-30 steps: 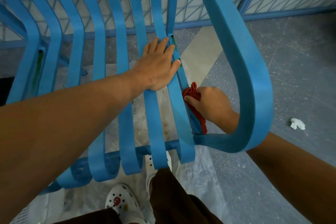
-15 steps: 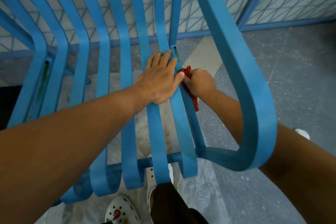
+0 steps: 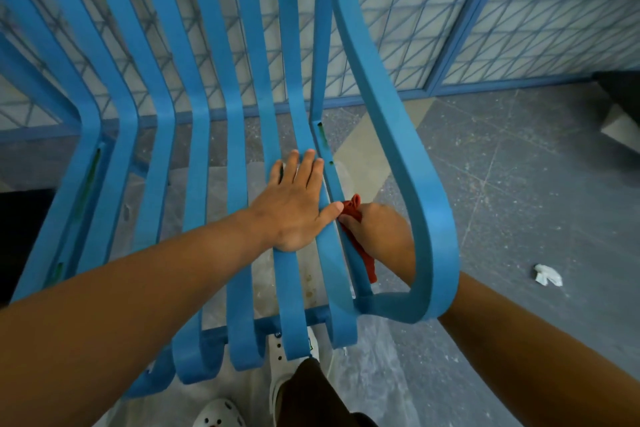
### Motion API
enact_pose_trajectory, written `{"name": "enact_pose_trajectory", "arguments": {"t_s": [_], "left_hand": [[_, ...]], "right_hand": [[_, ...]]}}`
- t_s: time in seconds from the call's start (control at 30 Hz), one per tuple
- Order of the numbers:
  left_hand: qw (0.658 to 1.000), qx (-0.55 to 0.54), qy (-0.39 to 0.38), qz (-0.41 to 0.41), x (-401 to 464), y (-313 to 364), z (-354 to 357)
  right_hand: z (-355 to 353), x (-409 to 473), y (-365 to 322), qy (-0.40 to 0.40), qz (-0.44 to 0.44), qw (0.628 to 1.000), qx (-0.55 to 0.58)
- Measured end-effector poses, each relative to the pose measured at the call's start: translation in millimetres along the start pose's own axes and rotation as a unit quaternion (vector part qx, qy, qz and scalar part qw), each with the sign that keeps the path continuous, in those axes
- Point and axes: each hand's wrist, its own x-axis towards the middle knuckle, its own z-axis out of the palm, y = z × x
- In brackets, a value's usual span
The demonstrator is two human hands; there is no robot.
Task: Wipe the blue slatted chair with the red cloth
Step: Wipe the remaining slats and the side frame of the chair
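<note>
Curving down from backrest to seat, the blue slatted chair (image 3: 239,135) stands on a grey floor (image 3: 519,184), its paint matte. Left hand (image 3: 294,204) lies flat, fingers spread, across the slats; just beside its thumb, the right hand (image 3: 375,224) reaches under the armrest (image 3: 412,163) and seems to bunch the red cloth (image 3: 360,239) against the outermost slat's edge.

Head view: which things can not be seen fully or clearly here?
- Right hand: its fingers are hidden behind the chair slat, so its grip on the red cloth is partly unseen.
- Blue slatted chair: its back is cut off by the top edge.
- White scrap on the floor: too small to identify.
</note>
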Motion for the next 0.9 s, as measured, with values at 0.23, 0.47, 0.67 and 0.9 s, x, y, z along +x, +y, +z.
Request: {"name": "enact_pose_trajectory", "arguments": {"t_s": [0.23,0.47,0.67,0.9], "left_hand": [[0.999,0.023,-0.028,-0.019,24,-15,-9],[0.999,0.007,-0.041,-0.002,49,-49,-21],[0.999,0.014,-0.032,0.009,48,-55,-15],[0.999,0.013,-0.032,0.011,41,-55,-13]], "right_hand": [[2,26,-8,0.016,0.023,0.999,-0.020],[-2,86,-28,0.036,0.028,0.999,0.001],[-1,121,-35,0.063,0.032,0.997,0.003],[2,100,-25,0.047,0.024,0.999,-0.003]]}}
